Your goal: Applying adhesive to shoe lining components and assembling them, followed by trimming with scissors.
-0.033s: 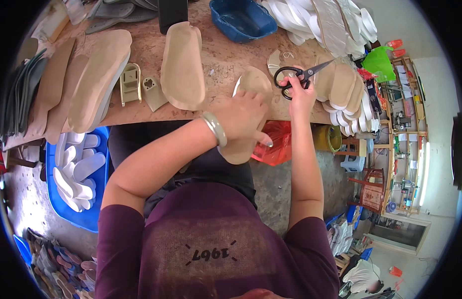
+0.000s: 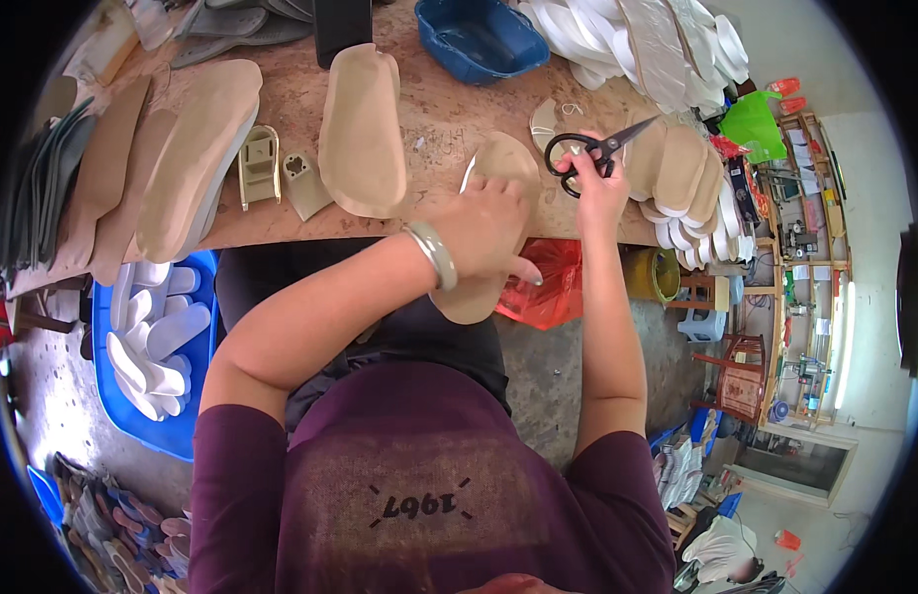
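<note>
My left hand (image 2: 483, 233) grips a tan insole (image 2: 506, 163) around its middle and holds it over the front edge of the wooden table (image 2: 439, 119). The insole's lower end hangs past the edge toward my lap. A pale bangle (image 2: 434, 254) sits on that wrist. My right hand (image 2: 599, 190) has its fingers through the loops of black scissors (image 2: 589, 150). The blades point up and to the right, just beside the insole's upper right edge.
Another tan insole (image 2: 365, 129) lies flat at the table's middle, with two beige plastic parts (image 2: 271, 168) to its left. Stacks of tan insoles (image 2: 187, 153) lie left and right (image 2: 676, 168). A blue bowl (image 2: 479, 35), white soles (image 2: 657, 45), a blue bin (image 2: 157, 342) and a red bag (image 2: 550, 287) surround me.
</note>
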